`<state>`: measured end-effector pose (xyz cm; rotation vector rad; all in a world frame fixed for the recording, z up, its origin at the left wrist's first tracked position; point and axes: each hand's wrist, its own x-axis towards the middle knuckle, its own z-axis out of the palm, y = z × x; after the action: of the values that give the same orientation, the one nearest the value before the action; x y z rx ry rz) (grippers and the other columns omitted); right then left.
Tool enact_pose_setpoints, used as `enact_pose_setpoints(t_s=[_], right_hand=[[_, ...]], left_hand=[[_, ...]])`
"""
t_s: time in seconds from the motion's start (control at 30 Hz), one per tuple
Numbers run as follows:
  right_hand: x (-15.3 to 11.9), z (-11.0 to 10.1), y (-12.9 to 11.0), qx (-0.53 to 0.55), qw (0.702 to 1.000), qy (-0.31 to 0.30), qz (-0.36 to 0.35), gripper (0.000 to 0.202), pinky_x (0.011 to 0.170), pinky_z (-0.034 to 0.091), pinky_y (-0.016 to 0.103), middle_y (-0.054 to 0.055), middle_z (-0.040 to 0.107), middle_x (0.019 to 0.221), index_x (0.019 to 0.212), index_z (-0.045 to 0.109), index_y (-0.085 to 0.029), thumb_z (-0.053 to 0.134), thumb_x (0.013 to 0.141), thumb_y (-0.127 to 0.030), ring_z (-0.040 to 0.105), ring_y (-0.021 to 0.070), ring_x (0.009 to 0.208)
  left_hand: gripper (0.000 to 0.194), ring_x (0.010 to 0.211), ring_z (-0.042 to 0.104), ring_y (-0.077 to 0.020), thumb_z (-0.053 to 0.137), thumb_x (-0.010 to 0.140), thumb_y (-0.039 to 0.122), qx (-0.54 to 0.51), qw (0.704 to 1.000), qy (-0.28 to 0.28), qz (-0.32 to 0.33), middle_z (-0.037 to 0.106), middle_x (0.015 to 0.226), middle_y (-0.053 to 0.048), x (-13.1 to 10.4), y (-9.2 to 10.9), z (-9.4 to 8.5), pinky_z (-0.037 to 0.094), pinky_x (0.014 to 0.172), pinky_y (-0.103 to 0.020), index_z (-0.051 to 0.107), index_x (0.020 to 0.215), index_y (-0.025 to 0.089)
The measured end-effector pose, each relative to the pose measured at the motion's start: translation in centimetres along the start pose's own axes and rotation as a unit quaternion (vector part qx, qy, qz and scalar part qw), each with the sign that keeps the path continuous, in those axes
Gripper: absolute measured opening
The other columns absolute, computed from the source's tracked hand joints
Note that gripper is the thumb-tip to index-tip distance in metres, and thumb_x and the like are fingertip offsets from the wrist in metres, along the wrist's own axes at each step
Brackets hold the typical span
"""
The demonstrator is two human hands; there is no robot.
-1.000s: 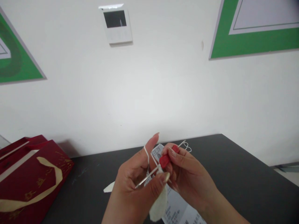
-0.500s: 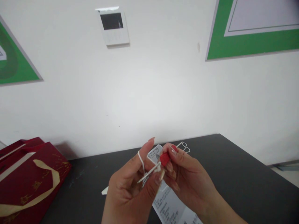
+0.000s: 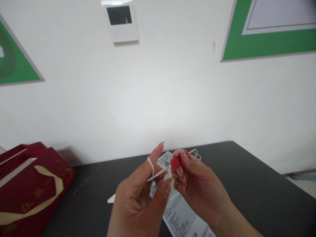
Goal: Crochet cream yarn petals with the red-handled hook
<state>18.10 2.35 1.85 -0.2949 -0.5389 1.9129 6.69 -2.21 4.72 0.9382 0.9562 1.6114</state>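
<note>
My right hand point(image 3: 199, 181) grips the red handle point(image 3: 175, 162) of a thin crochet hook point(image 3: 158, 174), whose metal shaft points down to the left. White yarn point(image 3: 151, 164) loops round the raised index finger of my left hand point(image 3: 140, 197). Between the thumb and fingers of that hand is a small piece of white yarn work point(image 3: 168, 175), touching the hook's shaft. Beyond my right fingers the hook's other end sticks out, beside a thin white loop point(image 3: 198, 154).
A printed paper sheet point(image 3: 182, 217) lies on the dark table point(image 3: 247, 184) under my hands. Dark red gift bags point(image 3: 29, 187) with a cream ribbon stand at the left. A white wall rises behind, with a panel point(image 3: 120, 21) and green-bordered frames.
The hook's tip has risen slightly and its shaft lies at a flatter angle. Both hands hold their grips. The view has shifted a little, with the wall panel higher in the picture.
</note>
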Motion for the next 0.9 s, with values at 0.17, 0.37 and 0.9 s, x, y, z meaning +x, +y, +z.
enact_pose_setpoints(t_s=[0.17, 0.37, 0.9], right_hand=[[-0.1, -0.2, -0.3, -0.030, 0.999, -0.005, -0.022, 0.015, 0.041, 0.050, 0.013, -0.003, 0.062, 0.053, 0.077, 0.073, -0.011, 0.078, 0.079, -0.026, 0.054, 0.0046, 0.042], [0.4, -0.7, -0.8, -0.072, 0.997, -0.020, -0.021, 0.019, 0.040, 0.046, 0.015, -0.004, 0.058, 0.050, 0.073, 0.070, -0.012, 0.075, 0.080, -0.029, 0.050, 0.0053, 0.040], [-0.1, -1.6, -4.0, -0.281, 0.934, -0.075, -0.207, 0.019, 0.042, 0.041, 0.024, 0.002, 0.060, 0.056, 0.069, 0.073, -0.016, 0.079, 0.077, -0.033, 0.053, 0.0132, 0.048]], left_hand=[[0.045, 0.059, 0.059, -0.0060, 0.088, 0.061, 0.021, -0.005, 0.999, -0.008, -0.046, 0.065, 0.061, 0.006, 0.1, 0.1, -0.3, 0.048, 0.063, -0.013, 0.079, 0.104, 0.032], [0.039, 0.054, 0.057, -0.0068, 0.088, 0.062, 0.021, 0.011, 0.999, -0.023, -0.019, 0.066, 0.058, 0.007, 0.3, 0.0, -0.3, 0.049, 0.092, -0.028, 0.081, 0.099, 0.030], [0.043, 0.064, 0.061, -0.0139, 0.085, 0.065, 0.027, 0.103, 0.995, -0.016, 0.007, 0.069, 0.064, 0.000, -0.2, -0.4, -0.7, 0.052, 0.067, -0.020, 0.078, 0.107, 0.035]])
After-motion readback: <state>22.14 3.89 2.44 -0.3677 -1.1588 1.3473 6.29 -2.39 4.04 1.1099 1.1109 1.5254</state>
